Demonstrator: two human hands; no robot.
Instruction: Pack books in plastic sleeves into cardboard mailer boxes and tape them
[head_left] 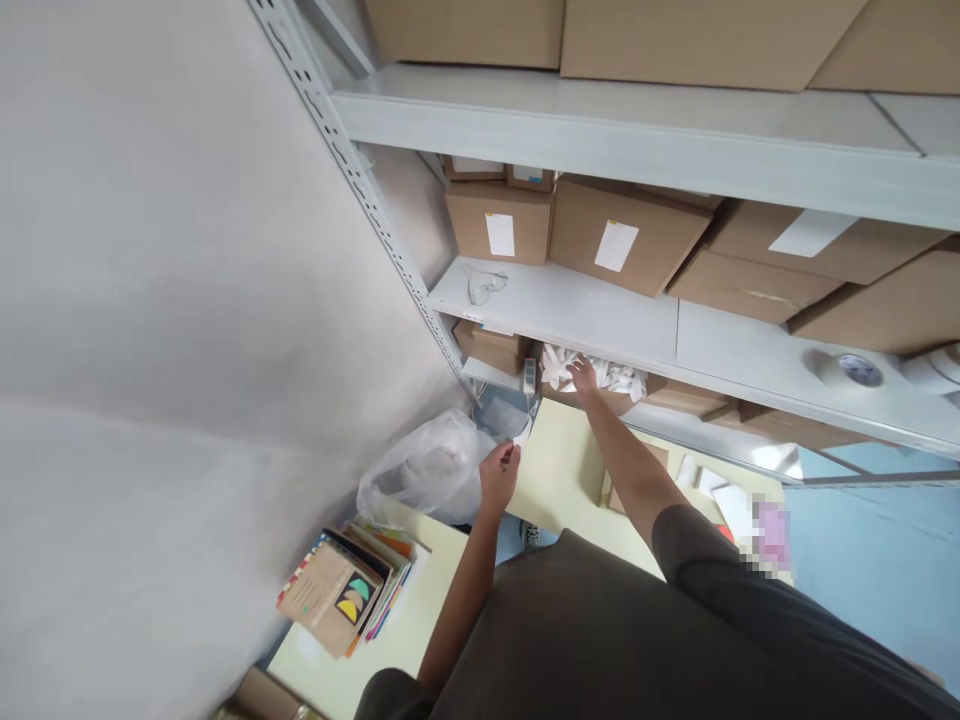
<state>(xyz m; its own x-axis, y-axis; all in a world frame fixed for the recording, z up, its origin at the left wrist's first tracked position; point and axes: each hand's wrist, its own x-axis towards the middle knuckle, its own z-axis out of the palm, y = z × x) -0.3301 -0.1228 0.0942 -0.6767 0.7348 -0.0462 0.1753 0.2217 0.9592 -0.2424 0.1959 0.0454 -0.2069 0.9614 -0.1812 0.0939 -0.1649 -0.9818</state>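
Note:
My left hand (498, 478) is closed in a pinch on a thin white piece (523, 432), its exact kind unclear, beside the edge of the pale yellow table (544, 470). Further forward, my right hand (583, 379) reaches into an open cardboard box (611, 400) under the middle shelf. Its fingers are bent over a heap of white pieces (622, 378), possibly plastic or paper; whether one is gripped is too small to make out. Below the left hand's far side sits a translucent plastic bag (427, 460) with whitish contents.
Cardboard boxes (499, 225) fill the grey metal shelves (600, 310); safety glasses (487, 286) and a roll of tape (859, 370) lie there. A stack of notebooks (337, 590) rests on the near-left table. A power strip (530, 375) hangs by the box. The wall (187, 300) bounds the left.

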